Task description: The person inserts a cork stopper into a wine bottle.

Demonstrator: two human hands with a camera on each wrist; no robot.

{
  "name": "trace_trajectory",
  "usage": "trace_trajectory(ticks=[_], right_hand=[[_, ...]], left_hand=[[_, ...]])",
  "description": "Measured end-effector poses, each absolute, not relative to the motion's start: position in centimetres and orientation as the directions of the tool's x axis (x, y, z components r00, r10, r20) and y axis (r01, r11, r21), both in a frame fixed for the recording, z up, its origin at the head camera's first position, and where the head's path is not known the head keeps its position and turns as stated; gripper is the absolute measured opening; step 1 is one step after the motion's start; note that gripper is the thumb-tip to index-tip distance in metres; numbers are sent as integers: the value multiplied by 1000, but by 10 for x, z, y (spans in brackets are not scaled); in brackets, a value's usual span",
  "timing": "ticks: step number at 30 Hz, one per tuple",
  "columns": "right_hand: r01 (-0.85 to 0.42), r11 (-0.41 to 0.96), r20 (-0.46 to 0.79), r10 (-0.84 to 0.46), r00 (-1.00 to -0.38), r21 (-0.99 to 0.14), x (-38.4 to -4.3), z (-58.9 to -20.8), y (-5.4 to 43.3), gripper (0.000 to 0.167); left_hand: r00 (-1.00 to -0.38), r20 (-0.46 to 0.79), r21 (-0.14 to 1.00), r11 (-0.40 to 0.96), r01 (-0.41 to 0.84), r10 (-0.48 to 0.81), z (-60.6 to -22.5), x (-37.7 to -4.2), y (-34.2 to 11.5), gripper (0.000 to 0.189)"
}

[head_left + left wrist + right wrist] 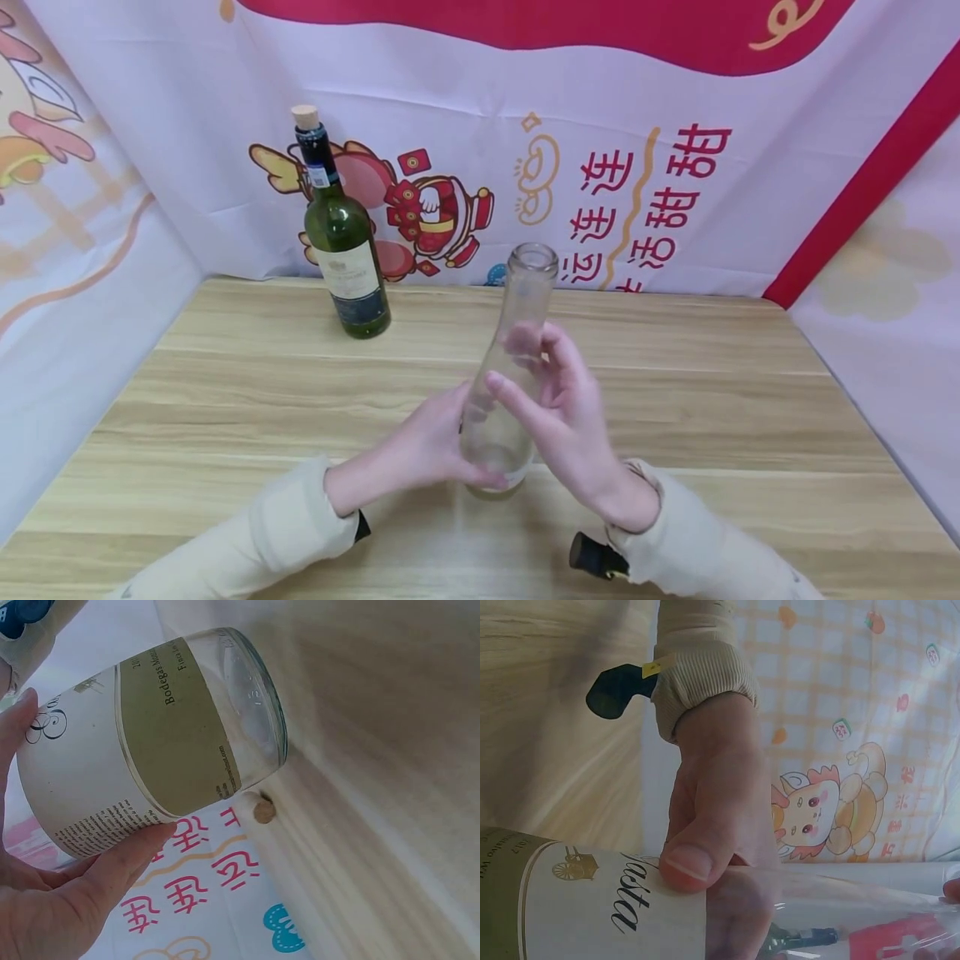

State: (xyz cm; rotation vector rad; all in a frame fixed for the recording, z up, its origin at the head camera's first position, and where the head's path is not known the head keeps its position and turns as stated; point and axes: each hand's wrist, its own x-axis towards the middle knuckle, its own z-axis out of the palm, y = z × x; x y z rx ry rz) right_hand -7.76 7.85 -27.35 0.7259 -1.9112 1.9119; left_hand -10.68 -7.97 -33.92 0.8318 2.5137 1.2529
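Both hands hold one clear glass wine bottle [501, 350], its mouth leaning away and its base close over the table. My left hand [431, 437] grips the lower body from the left. Higher up, near the shoulder, my right hand [566, 408] holds it, thumb in front. In the left wrist view the bottle's label [112, 750] is white and olive, and left-hand fingers [127, 862] lie along it. The right wrist view shows the left hand [724, 795] curled round the label's edge; right fingertips [952, 891] show at the right border.
A green wine bottle [345, 250] with a cork [305, 117] in its mouth stands upright at the back left. The wooden table [712, 400] ends at a printed cloth [450, 83]. A small brown cork-like piece [264, 810] shows near the table's back edge.
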Motion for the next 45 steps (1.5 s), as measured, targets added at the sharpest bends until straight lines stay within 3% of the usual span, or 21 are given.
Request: trace_trajectory(ticks=[12, 19, 26, 33, 40, 45], right_hand=[[-646, 7, 635, -172, -753, -764, -78, -277, 81, 45], [-682, 306, 550, -417, -723, -664, -87, -269, 111, 35], [-736, 322, 476, -596, -646, -596, -104, -269, 140, 32], [-739, 424, 441, -607, -661, -524, -133, -283, 150, 32], [-749, 541, 348, -666, -660, -383, -162, -305, 151, 47], [-750, 549, 294, -697, -654, -370, -176, -321, 148, 43]], left_hand=[[-826, 23, 783, 504, 365, 563, -341, -106, -81, 98], [-817, 87, 829, 413, 376, 570, -334, -106, -79, 98], [-817, 94, 818, 423, 390, 569, -332, -106, -77, 94], [-816, 81, 808, 442, 390, 572, -332, -106, -77, 89], [-812, 93, 805, 437, 402, 576, -332, -106, -77, 88], [-807, 109, 798, 433, 419, 580, -333, -106, -78, 88]])
